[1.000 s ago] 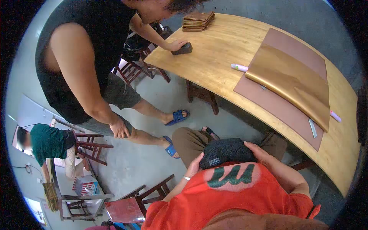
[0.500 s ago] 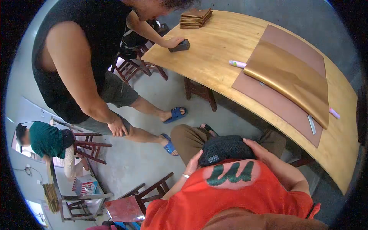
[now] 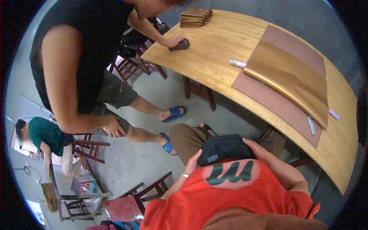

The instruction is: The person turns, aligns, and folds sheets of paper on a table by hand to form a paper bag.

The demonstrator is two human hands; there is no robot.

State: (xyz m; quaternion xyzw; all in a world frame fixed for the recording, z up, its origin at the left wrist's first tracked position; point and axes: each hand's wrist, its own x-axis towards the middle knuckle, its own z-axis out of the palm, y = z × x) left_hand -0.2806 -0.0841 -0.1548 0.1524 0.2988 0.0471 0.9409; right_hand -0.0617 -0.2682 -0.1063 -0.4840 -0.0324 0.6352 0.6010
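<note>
"What takes up the most room?"

"The table [image 3: 214, 50], on the right of the view, pale wood."

"Who is about?"

"A co-worker in black [image 3: 88, 50] leans forward at the table's left end. A person in green [image 3: 45, 132] bends forward at far left, well apart from it. The wearer's red shirt [image 3: 230, 195] fills the bottom, with a red chair [image 3: 122, 209] just to its left."

"And on the table?"

"A mauve mat [image 3: 264, 97], with a gold sheet [image 3: 287, 76] over much of it. A brown stack [image 3: 195, 18] sits near the far left corner."

"Where's the bag [image 3: 226, 149]?"

"In the lap, black, touching the shirt, between the wearer's hands."

"How are the fingers?"

"The left hand [image 3: 193, 163] lies against the bag's left side; the right hand [image 3: 256, 148] is at its right side, thumb on the upper edge. The other fingers are mostly hidden, so I cannot tell how far either hand closes."

"Anything smaller?"

"A dark block [image 3: 182, 45] touching the co-worker's hand [image 3: 173, 40]; I cannot tell whether those fingers grip it. A pale tube [image 3: 237, 63] pokes out at both sides of the sheet. A silver strip [image 3: 311, 125] lies on the mat beside the sheet's edge."

"Smallest?"

"A white wristband [image 3: 185, 175] on the left wrist."
</note>
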